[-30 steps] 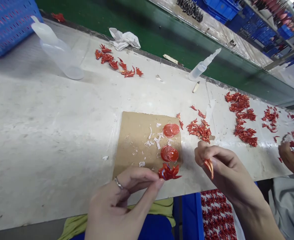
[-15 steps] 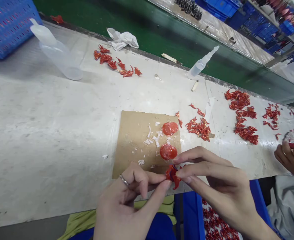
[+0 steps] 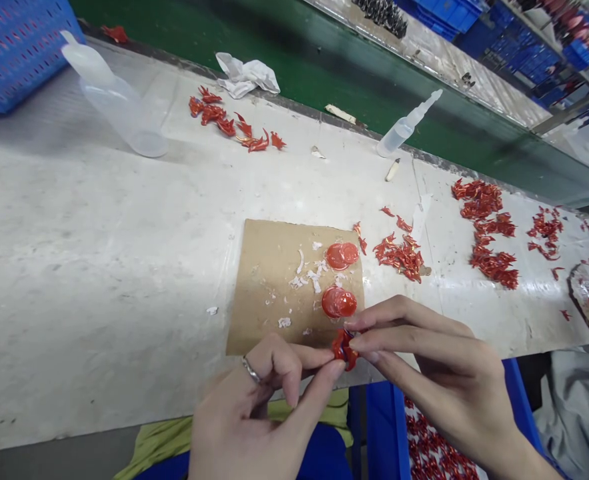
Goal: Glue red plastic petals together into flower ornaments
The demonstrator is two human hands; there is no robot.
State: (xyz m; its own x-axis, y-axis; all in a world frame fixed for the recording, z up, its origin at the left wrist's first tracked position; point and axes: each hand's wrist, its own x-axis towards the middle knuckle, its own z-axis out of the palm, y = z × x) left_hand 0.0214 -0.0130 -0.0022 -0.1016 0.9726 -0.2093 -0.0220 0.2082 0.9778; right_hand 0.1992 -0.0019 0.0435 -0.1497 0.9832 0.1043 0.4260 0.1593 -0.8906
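At lower center, my left fingers (image 3: 299, 363) and right fingers (image 3: 404, 315) pinch a spiky red piece (image 3: 344, 350) from both sides, steadying it, just below red discs (image 3: 339, 302) on cardboard (image 3: 269, 280).

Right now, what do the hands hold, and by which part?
The left hand and right hand pinch a small red piece at opposite sides with fingertips.

**Glossy red plastic, matt card, scuffed bench**

Red piece (image 3: 344, 350) looks like shiny, smooth plastic, same for the red discs (image 3: 339, 302). Cardboard sheet (image 3: 274, 280): matt brown, slightly rough. Workbench top (image 3: 99, 280): dull, scuffed white. Squeeze bottle (image 3: 117, 107): frosted translucent plastic. Ring (image 3: 251, 369): polished metal. Crate (image 3: 14, 60): blue perforated plastic.
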